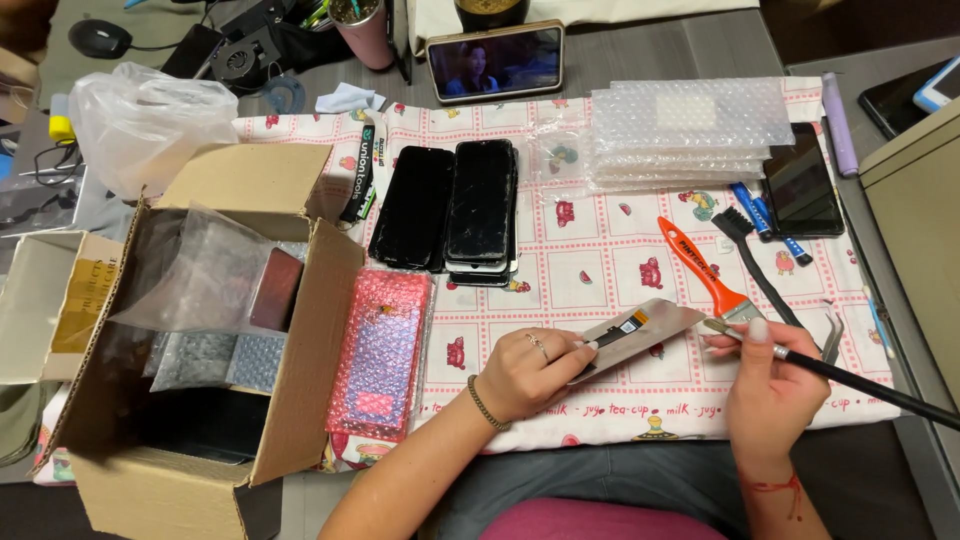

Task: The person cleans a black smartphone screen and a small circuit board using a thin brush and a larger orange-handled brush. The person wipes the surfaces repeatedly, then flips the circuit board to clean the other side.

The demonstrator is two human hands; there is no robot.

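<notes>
Left hand (528, 372), lower centre: fingers pinched on a grey screen panel (640, 330), held tilted above the cloth (600, 270). Right hand (775, 385), lower right: closed around a thin black brush (860, 380), tip at the panel's right end. Orange brush (705, 272) just beyond. Phones (450, 205), upper centre. Cardboard box (200, 340), left.
</notes>
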